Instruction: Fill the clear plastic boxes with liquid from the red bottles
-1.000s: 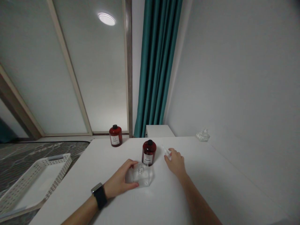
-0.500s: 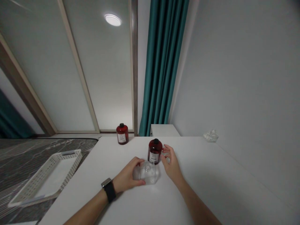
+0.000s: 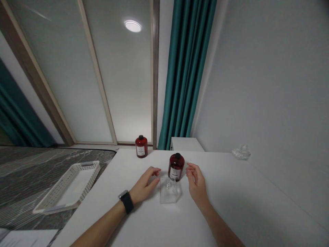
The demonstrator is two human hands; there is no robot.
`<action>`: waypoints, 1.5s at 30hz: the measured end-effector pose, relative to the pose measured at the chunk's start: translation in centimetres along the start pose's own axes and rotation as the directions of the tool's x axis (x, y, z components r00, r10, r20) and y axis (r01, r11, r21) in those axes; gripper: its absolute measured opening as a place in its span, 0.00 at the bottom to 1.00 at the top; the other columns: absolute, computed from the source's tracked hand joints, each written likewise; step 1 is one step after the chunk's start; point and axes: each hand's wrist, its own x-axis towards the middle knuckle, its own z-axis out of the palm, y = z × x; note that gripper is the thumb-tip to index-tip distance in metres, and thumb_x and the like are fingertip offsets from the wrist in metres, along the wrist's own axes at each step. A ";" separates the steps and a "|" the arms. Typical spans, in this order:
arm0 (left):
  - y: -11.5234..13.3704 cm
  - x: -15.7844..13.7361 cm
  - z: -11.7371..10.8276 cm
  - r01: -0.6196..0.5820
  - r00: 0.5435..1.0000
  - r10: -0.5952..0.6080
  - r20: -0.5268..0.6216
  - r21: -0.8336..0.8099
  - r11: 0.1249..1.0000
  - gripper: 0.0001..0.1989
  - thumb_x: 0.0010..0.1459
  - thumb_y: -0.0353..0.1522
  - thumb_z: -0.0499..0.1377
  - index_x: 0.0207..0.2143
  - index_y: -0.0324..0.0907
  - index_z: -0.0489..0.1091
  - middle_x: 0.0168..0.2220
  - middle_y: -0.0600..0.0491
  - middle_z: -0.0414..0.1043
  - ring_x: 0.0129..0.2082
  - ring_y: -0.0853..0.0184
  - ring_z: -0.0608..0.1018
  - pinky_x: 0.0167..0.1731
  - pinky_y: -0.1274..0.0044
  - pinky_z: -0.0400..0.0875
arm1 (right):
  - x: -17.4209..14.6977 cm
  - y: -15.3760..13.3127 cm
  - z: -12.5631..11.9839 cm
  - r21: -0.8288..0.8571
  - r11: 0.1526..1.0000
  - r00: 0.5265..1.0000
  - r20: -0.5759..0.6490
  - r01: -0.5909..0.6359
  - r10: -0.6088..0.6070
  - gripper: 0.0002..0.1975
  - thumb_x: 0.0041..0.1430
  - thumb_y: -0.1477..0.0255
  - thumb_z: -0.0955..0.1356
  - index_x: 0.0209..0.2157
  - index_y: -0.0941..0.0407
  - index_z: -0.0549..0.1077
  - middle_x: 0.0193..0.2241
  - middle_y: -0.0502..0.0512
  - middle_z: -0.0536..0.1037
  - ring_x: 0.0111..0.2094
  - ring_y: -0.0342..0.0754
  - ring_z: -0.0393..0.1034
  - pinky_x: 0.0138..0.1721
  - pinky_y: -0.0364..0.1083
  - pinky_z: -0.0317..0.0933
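A clear plastic box (image 3: pixel 170 195) with a small round knob-like shape on top rests on the white table (image 3: pixel 144 228). Just behind it stands a dark red bottle (image 3: pixel 176 164) with a black cap and a white label. My left hand (image 3: pixel 144 185), with a black watch on its wrist, is open at the box's left side and holds nothing. To the right of the bottle, my right hand (image 3: pixel 196 181) is open with fingers loosely curved, apart from the glass. A second red bottle (image 3: pixel 141 146) stands farther back on the left.
Crumpled clear plastic or tissue (image 3: pixel 241 152) lies at the table's back right by the wall. A white perforated basket (image 3: pixel 86 185) sits lower, left of the table edge. Beyond the table are a white cabinet (image 3: pixel 187 144), a teal curtain (image 3: pixel 187 68) and frosted sliding doors (image 3: pixel 128 85).
My left hand has let go of the clear box and drawn off to its left. My right hand has moved slightly away from the bottle. The camera view has turned left.
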 end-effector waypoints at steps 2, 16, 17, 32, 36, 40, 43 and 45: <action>0.4 0.7 -0.2 -0.004 0.999 0.005 -0.036 0.015 1.000 0.13 0.66 0.34 0.51 0.49 0.40 0.68 0.43 0.47 0.71 0.46 0.60 0.73 0.50 0.66 0.68 | 0.0 -0.2 0.0 0.009 1.000 1.000 0.006 -0.001 0.001 0.15 0.66 0.63 0.63 0.48 0.56 0.71 0.38 0.58 0.75 0.37 0.50 0.71 0.40 0.49 0.67; 3.1 9.3 1.3 -0.058 0.998 0.054 0.020 0.267 0.962 0.28 0.54 0.40 0.65 0.55 0.38 0.66 0.49 0.42 0.71 0.49 0.53 0.75 0.51 0.62 0.70 | 0.1 0.0 0.2 0.028 1.000 1.000 0.004 0.005 -0.005 0.14 0.65 0.63 0.63 0.47 0.56 0.71 0.34 0.55 0.75 0.34 0.49 0.72 0.37 0.47 0.68; 3.1 9.6 1.7 -0.064 0.998 0.055 0.038 0.282 0.957 0.29 0.53 0.40 0.66 0.54 0.38 0.67 0.49 0.42 0.72 0.50 0.52 0.75 0.51 0.61 0.69 | 0.1 0.0 0.2 0.027 1.000 1.000 0.005 0.007 -0.007 0.14 0.65 0.63 0.63 0.47 0.56 0.71 0.33 0.55 0.75 0.34 0.49 0.72 0.36 0.47 0.67; 1.1 8.9 -0.2 0.001 0.998 0.021 -0.055 0.371 0.929 0.28 0.51 0.40 0.67 0.52 0.39 0.68 0.49 0.43 0.75 0.48 0.52 0.77 0.50 0.63 0.70 | -0.2 -0.6 0.2 0.025 0.998 0.998 0.040 0.054 -0.055 0.12 0.65 0.66 0.62 0.45 0.54 0.71 0.30 0.52 0.74 0.32 0.48 0.71 0.35 0.47 0.67; 0.2 7.7 -2.4 0.041 0.995 -0.004 -0.099 0.376 0.926 0.27 0.52 0.40 0.67 0.52 0.38 0.68 0.48 0.42 0.75 0.48 0.52 0.77 0.50 0.62 0.71 | -0.5 -1.3 0.4 0.025 0.997 0.990 0.111 0.079 -0.081 0.10 0.64 0.68 0.63 0.44 0.54 0.72 0.28 0.51 0.74 0.31 0.48 0.71 0.35 0.46 0.66; -0.1 6.1 -4.2 0.080 0.991 -0.037 -0.128 0.354 0.932 0.26 0.52 0.40 0.67 0.51 0.39 0.68 0.48 0.43 0.75 0.47 0.53 0.77 0.49 0.62 0.72 | -1.0 -2.6 0.5 0.027 0.992 0.958 0.255 0.126 -0.129 0.09 0.61 0.71 0.65 0.41 0.52 0.75 0.31 0.51 0.75 0.34 0.48 0.72 0.39 0.46 0.67; 0.0 4.8 -4.6 0.097 0.988 -0.060 -0.143 0.267 0.959 0.27 0.52 0.38 0.66 0.53 0.39 0.66 0.50 0.43 0.73 0.49 0.53 0.76 0.52 0.61 0.69 | -1.4 -3.4 0.4 -0.010 0.991 0.903 0.414 0.132 -0.117 0.21 0.53 0.75 0.70 0.50 0.50 0.73 0.41 0.53 0.75 0.42 0.50 0.71 0.46 0.49 0.67; 0.0 3.8 -4.4 0.108 0.981 -0.074 -0.179 0.186 0.977 0.28 0.52 0.36 0.66 0.53 0.39 0.64 0.51 0.43 0.72 0.51 0.54 0.75 0.55 0.61 0.67 | -1.7 -3.5 0.3 -0.033 0.994 0.865 0.496 0.103 -0.073 0.33 0.47 0.77 0.74 0.56 0.48 0.69 0.50 0.55 0.72 0.50 0.53 0.69 0.52 0.53 0.65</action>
